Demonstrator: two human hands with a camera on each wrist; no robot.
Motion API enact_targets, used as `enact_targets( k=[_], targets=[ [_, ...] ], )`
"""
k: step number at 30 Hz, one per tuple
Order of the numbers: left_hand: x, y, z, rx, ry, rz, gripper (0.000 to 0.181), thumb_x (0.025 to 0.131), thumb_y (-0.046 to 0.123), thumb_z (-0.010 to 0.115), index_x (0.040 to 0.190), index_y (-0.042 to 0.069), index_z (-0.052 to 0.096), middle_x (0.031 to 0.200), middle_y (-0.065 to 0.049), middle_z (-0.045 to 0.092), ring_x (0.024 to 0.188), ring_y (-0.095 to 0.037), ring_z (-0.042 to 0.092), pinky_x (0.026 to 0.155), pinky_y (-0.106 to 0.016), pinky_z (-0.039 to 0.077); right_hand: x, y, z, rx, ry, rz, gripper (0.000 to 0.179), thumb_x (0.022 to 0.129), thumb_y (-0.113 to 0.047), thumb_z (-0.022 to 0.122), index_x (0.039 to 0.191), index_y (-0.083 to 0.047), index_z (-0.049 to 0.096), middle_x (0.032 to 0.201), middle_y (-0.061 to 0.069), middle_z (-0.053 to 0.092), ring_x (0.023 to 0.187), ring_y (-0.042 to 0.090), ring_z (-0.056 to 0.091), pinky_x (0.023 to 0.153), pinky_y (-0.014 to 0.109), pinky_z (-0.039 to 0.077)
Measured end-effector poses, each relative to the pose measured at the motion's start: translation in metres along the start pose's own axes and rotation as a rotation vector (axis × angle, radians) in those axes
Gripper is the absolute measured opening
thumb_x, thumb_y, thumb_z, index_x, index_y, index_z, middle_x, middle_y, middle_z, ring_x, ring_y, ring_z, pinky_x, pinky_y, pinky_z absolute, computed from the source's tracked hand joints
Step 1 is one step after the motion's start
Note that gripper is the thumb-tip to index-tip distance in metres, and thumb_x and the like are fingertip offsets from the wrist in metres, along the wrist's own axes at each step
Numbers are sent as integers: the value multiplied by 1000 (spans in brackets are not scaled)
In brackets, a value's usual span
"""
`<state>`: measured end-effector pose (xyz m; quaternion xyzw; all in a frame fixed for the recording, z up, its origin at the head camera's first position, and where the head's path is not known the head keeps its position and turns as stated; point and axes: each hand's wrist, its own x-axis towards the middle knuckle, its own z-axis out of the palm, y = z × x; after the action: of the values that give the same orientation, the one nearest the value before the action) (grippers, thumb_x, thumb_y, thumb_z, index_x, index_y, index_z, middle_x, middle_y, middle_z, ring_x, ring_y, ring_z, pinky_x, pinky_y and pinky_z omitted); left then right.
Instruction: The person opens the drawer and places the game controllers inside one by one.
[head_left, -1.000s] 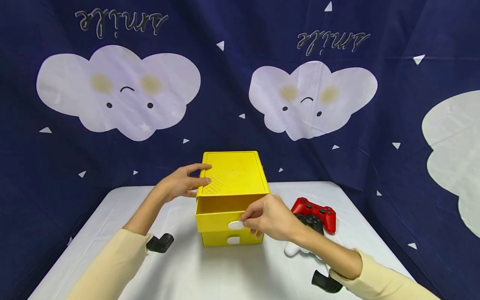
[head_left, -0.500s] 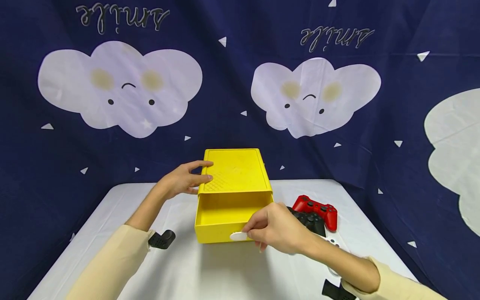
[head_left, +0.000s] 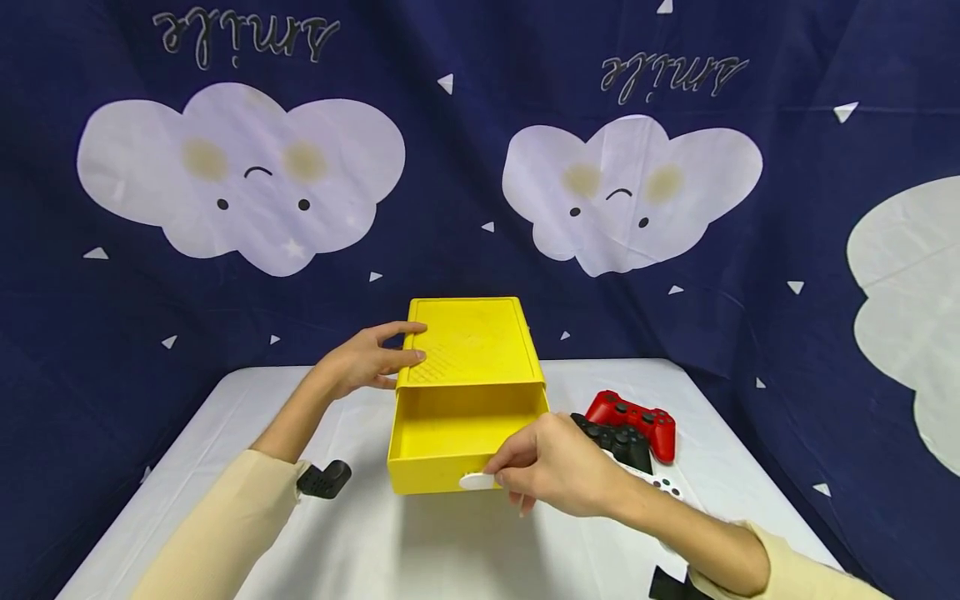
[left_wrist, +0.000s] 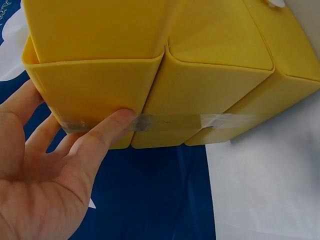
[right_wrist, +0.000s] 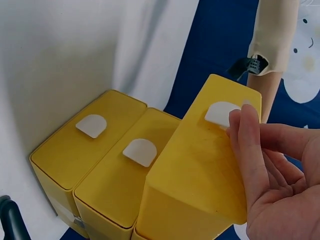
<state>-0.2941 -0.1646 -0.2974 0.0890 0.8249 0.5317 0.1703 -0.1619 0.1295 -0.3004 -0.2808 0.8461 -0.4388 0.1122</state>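
Observation:
A yellow drawer unit stands mid-table, its top drawer pulled well out and showing a bare yellow inside. My right hand pinches the white tab handle on that drawer's front between thumb and fingers. At the unit's left edge rests my left hand, fingertips on the top panel. In the left wrist view, a finger lies against the side near a strip of clear tape. Two lower drawers, each with a white tab, are shut in the right wrist view.
Right of the unit lie a red game controller, a black one and a white one, partly behind my right hand and forearm. A dark blue curtain with clouds hangs behind the white table.
My right hand has drawn the top drawer out toward me, from slightly open to well out; most of that motion came in the first half second. My left hand stays on the unit.

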Motion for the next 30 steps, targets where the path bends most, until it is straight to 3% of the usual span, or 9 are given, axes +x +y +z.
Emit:
enact_targets(
  k=[14,26,30],
  targets=[
    [0,-1,-1,6,5,4,68,97,32,71,157,26,39,163,-17,34,146,-46,38,107,-53,50,-4,-4,0,0,-35,4,11,88,-1,71,93,-5,80,67,4,72,53,22,70,56,35,62],
    [1,-2,-3,10,1,1,68,97,33,70,157,27,38,163,-16,34,146,-46,37,108,-54,49,-3,-8,-3,-21,-68,9,12,88,-2,70,93,-7,80,67,3,71,54,21,70,54,29,60],
    [1,-1,-1,7,-5,2,68,97,32,70,157,27,38,162,-16,35,146,-46,38,107,-54,49,-5,-11,-5,-86,-56,10,12,88,-6,71,92,-11,82,64,-4,70,53,18,69,53,28,59]
  ],
)
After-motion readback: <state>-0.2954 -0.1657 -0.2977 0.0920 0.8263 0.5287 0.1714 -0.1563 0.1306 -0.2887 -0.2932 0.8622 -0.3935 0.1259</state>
